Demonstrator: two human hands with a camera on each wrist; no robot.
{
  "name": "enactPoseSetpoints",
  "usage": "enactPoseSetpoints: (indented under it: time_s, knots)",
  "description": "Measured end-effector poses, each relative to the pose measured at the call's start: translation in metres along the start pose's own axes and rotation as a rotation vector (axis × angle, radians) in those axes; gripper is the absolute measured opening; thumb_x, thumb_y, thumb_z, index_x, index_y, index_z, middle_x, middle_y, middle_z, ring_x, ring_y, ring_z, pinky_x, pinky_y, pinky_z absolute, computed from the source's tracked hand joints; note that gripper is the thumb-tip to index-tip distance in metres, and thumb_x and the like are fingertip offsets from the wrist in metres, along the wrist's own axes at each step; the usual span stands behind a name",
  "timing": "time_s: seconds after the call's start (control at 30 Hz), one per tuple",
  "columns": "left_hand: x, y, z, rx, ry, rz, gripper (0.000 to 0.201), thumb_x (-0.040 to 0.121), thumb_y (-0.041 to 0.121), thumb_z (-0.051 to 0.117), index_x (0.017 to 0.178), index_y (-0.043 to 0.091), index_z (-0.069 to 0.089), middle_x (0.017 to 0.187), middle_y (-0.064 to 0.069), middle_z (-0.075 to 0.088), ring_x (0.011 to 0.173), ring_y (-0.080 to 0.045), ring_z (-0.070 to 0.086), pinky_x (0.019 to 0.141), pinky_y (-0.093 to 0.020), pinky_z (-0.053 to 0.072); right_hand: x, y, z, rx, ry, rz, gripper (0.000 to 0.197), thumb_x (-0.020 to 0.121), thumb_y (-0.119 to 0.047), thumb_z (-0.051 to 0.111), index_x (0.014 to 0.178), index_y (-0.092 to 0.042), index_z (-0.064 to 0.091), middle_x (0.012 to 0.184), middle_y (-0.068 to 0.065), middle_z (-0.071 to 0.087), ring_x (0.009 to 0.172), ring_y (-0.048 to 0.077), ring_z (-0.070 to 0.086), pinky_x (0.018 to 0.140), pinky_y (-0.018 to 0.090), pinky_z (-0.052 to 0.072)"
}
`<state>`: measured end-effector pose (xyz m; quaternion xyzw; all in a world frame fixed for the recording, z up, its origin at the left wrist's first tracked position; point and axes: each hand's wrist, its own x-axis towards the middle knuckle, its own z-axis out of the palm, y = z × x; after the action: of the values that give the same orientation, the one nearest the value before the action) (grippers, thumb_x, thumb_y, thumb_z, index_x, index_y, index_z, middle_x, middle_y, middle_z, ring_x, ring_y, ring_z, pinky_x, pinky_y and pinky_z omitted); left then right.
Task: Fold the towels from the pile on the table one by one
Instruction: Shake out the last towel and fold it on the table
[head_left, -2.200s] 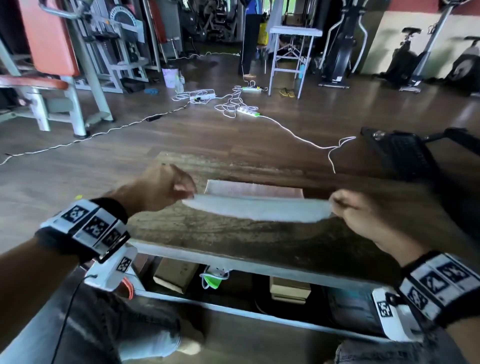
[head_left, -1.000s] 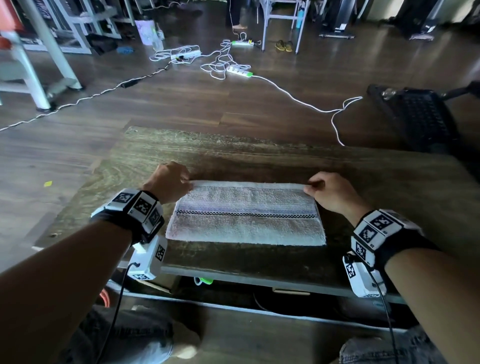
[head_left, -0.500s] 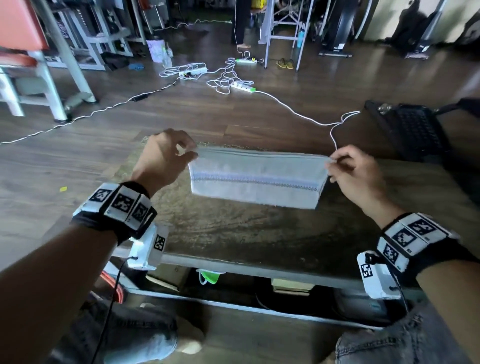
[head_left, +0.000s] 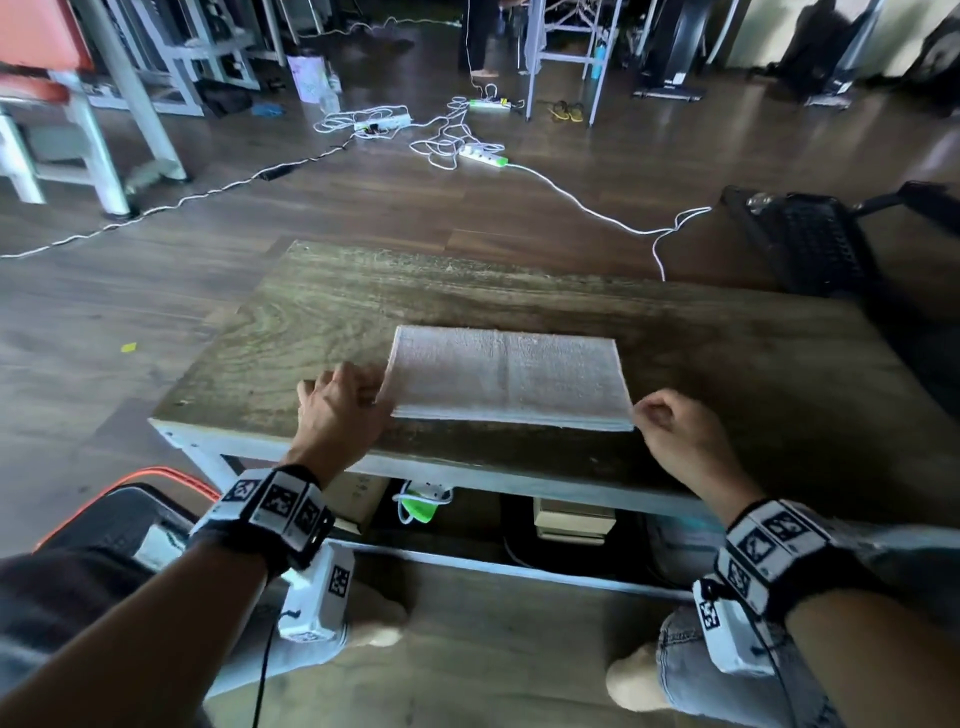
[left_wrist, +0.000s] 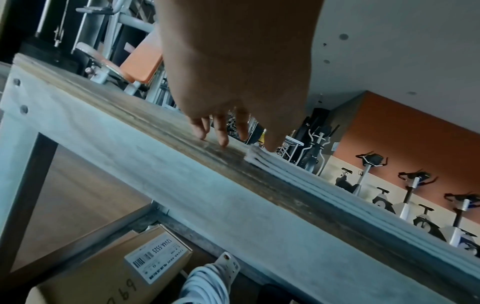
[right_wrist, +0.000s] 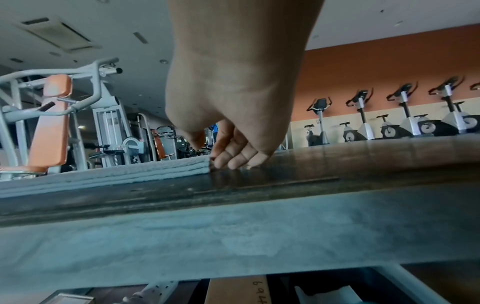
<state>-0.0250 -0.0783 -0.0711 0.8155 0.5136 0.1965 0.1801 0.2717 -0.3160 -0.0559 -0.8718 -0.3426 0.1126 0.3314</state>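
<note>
A white towel (head_left: 509, 379) lies flat on the wooden table (head_left: 311, 322), folded into a rectangle of several layers. My left hand (head_left: 358, 384) rests beside its left edge with fingers straight and spread. In the left wrist view the left hand (left_wrist: 233, 139) has its fingertips on the tabletop (left_wrist: 130, 115) and its thumb on the towel (left_wrist: 311, 183) corner. My right hand (head_left: 647, 410) is curled at the near right corner. In the right wrist view the right hand (right_wrist: 221, 156) pinches the towel (right_wrist: 130, 172) corner, with the other fingertips on the table (right_wrist: 337, 164).
Cardboard boxes (head_left: 571, 519) and a green-and-white cable (head_left: 421, 506) sit on the shelf under the table. A black stand (head_left: 810, 244) is beyond the far right corner. Power strips and cords (head_left: 483, 153) trail over the floor. A black orange-rimmed seat (head_left: 119, 514) is at my left.
The towel, held up in the air by both hands half a second ago, now lies flat on the table. My left hand has let go and spread its fingers.
</note>
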Motion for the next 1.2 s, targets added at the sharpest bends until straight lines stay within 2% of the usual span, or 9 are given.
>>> enactPoseSetpoints:
  time_s: [0.1, 0.23, 0.43, 0.57, 0.7, 0.87, 0.97, 1.07, 1.2]
  knots:
    - [0.002, 0.007, 0.0, 0.05, -0.031, -0.004, 0.034, 0.085, 0.052, 0.062, 0.085, 0.019, 0.068, 0.09, -0.007, 0.072, 0.103, -0.028, 0.055, 0.096, -0.041, 0.027, -0.003, -0.013, 0.003, -0.076, 0.009, 0.012, 0.024, 0.093, -0.038, 0.064, 0.09, -0.015, 0.067, 0.082, -0.002, 0.069, 0.078, 0.013, 0.064, 0.069, 0.026, 0.048]
    - [0.007, 0.011, -0.006, 0.002, -0.034, -0.064, 0.034, 0.077, 0.057, 0.057, 0.072, 0.025, 0.066, 0.087, -0.01, 0.072, 0.099, -0.034, 0.057, 0.096, -0.041, 0.033, -0.003, -0.024, -0.002, -0.116, 0.003, 0.036, 0.02, 0.093, -0.031, 0.064, 0.083, -0.013, 0.066, 0.078, 0.002, 0.068, 0.07, 0.013, 0.062, 0.064, 0.028, 0.049]
    - [0.008, 0.013, -0.011, -0.001, 0.025, -0.081, 0.02, 0.08, 0.038, 0.066, 0.082, 0.018, 0.068, 0.091, -0.015, 0.069, 0.098, -0.037, 0.054, 0.091, -0.039, 0.037, -0.005, -0.026, -0.01, -0.15, -0.055, 0.09, 0.009, 0.089, -0.026, 0.063, 0.085, -0.018, 0.064, 0.08, -0.002, 0.065, 0.075, 0.015, 0.064, 0.068, 0.03, 0.054]
    - [0.002, 0.013, -0.004, -0.006, 0.043, 0.203, 0.016, 0.081, 0.029, 0.066, 0.095, 0.024, 0.066, 0.104, -0.009, 0.066, 0.098, -0.032, 0.055, 0.09, -0.041, 0.038, -0.01, -0.017, 0.0, -0.228, 0.087, -0.22, 0.01, 0.088, -0.03, 0.064, 0.098, -0.031, 0.062, 0.103, -0.009, 0.06, 0.098, 0.018, 0.057, 0.083, 0.037, 0.052]
    - [-0.013, 0.021, -0.001, 0.005, -0.136, 0.407, 0.03, 0.084, 0.016, 0.069, 0.109, 0.031, 0.07, 0.122, 0.011, 0.064, 0.118, -0.02, 0.049, 0.095, -0.041, 0.04, -0.017, -0.016, 0.01, -0.4, -0.085, -0.461, 0.029, 0.095, -0.039, 0.055, 0.122, -0.033, 0.065, 0.129, -0.016, 0.057, 0.117, 0.016, 0.047, 0.096, 0.038, 0.041]
    - [-0.026, 0.028, -0.009, 0.093, -0.05, 0.42, 0.023, 0.077, 0.024, 0.044, 0.073, 0.024, 0.067, 0.084, 0.011, 0.066, 0.084, -0.018, 0.059, 0.08, -0.034, 0.043, -0.023, -0.019, 0.012, -0.432, -0.021, -0.486, 0.027, 0.091, -0.044, 0.048, 0.08, -0.027, 0.066, 0.084, -0.011, 0.059, 0.081, 0.016, 0.054, 0.082, 0.039, 0.047]
    - [-0.027, 0.04, -0.009, 0.006, -0.016, 0.434, 0.028, 0.078, 0.033, 0.038, 0.07, 0.021, 0.062, 0.078, 0.008, 0.059, 0.071, -0.018, 0.054, 0.068, -0.03, 0.043, -0.024, -0.037, 0.014, -0.433, -0.006, -0.487, 0.028, 0.089, -0.038, 0.054, 0.064, -0.025, 0.052, 0.069, -0.01, 0.048, 0.067, 0.016, 0.048, 0.079, 0.036, 0.046]
    - [-0.01, 0.058, 0.011, -0.013, -0.06, 0.487, 0.022, 0.084, 0.033, 0.049, 0.095, 0.025, 0.066, 0.104, 0.004, 0.064, 0.096, -0.019, 0.058, 0.077, -0.036, 0.051, -0.014, -0.063, 0.031, -0.319, -0.021, -0.521, 0.007, 0.092, -0.025, 0.057, 0.087, -0.023, 0.062, 0.088, -0.007, 0.061, 0.083, 0.015, 0.056, 0.085, 0.036, 0.047]
    - [-0.002, 0.086, 0.047, -0.005, -0.202, 0.533, 0.047, 0.088, 0.04, 0.033, 0.123, 0.025, 0.059, 0.137, 0.003, 0.054, 0.131, -0.019, 0.043, 0.101, -0.047, 0.042, 0.01, -0.094, 0.081, -0.208, -0.109, -0.514, 0.039, 0.092, -0.009, 0.048, 0.129, -0.008, 0.059, 0.126, 0.011, 0.062, 0.117, 0.028, 0.056, 0.103, 0.045, 0.044]
